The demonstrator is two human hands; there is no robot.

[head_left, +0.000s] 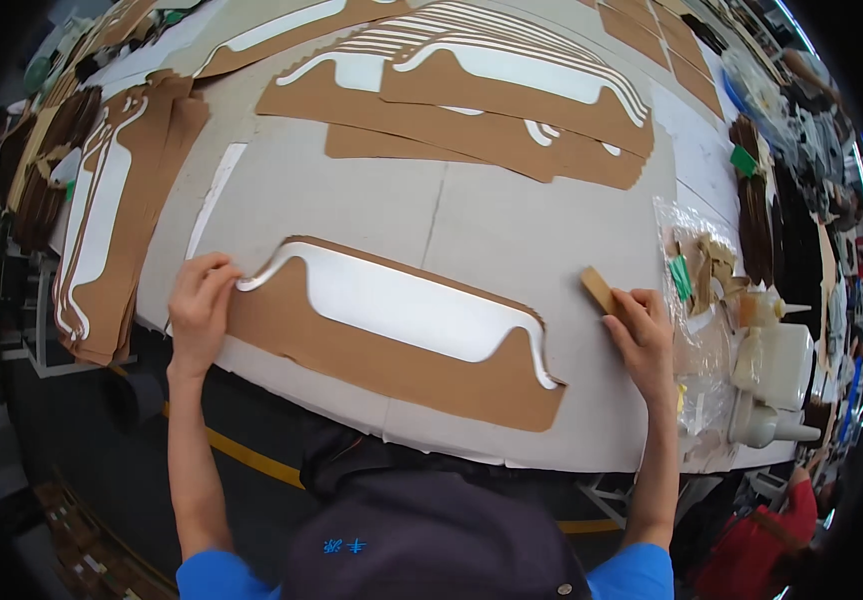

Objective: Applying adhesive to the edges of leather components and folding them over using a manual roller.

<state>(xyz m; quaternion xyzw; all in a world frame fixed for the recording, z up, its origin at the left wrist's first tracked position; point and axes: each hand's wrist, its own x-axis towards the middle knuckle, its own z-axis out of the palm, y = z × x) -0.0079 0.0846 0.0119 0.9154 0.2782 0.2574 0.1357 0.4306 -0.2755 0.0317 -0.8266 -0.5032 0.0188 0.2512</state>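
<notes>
In front of me on the table lies a brown leather-like panel (422, 380) with a white, curved-edged area (402, 305) along its far side. My left hand (202, 305) pinches the panel's left end between thumb and fingers. To the right of the panel, my right hand (642, 335) grips a small flat tan block (600, 288), its far end sticking out past the fingertips. The block is held apart from the panel, just above the pale tabletop (352, 200).
Overlapping brown panels (512, 85) lie fanned out at the far side. Another pile of panels (122, 220) sits at the left edge. On the right are a clear plastic sheet (702, 330), white squeeze bottles (782, 365) and scraps. Another person in red (762, 540) is at lower right.
</notes>
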